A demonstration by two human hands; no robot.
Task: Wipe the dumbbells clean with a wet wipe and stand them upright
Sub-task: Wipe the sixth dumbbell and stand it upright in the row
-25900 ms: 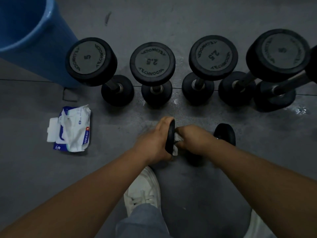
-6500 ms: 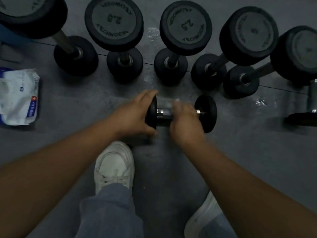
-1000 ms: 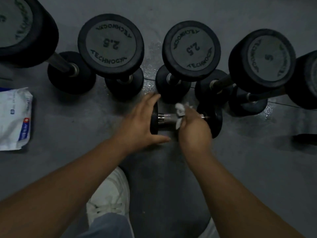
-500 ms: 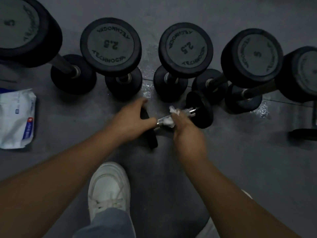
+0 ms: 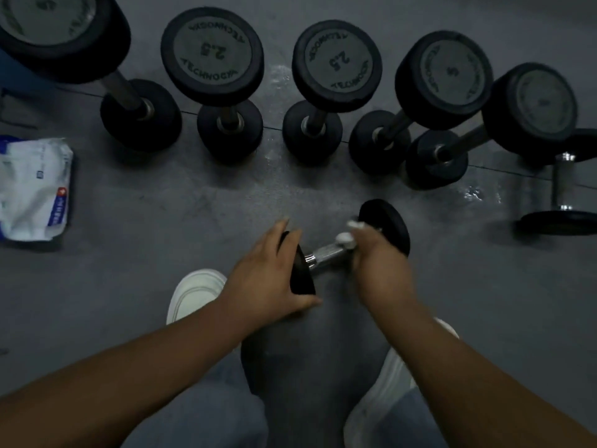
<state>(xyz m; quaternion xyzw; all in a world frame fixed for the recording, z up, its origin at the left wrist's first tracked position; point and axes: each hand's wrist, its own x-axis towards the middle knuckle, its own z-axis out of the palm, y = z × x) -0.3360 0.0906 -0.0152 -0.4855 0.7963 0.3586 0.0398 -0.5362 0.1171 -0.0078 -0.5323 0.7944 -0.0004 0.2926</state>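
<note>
A small black dumbbell (image 5: 326,252) with a chrome handle lies tilted on the grey floor between my hands. My left hand (image 5: 268,270) grips its near-left disc. My right hand (image 5: 376,257) is closed round the handle near the far-right disc, pressing a white wet wipe (image 5: 347,236) against the chrome. Behind them several black dumbbells stand upright in a row, among them two marked 2.5 (image 5: 211,53) (image 5: 337,64) and a larger one (image 5: 444,79).
A white and blue pack of wet wipes (image 5: 34,189) lies at the left. Another small chrome-handled dumbbell (image 5: 560,192) lies on its side at the right edge. My two white shoes (image 5: 193,294) (image 5: 387,383) stand below my hands. Wet patches shine on the floor.
The dumbbell and both hands have come nearer to me, away from the upright row. My right hand with the wipe has slid along the handle toward the right disc.
</note>
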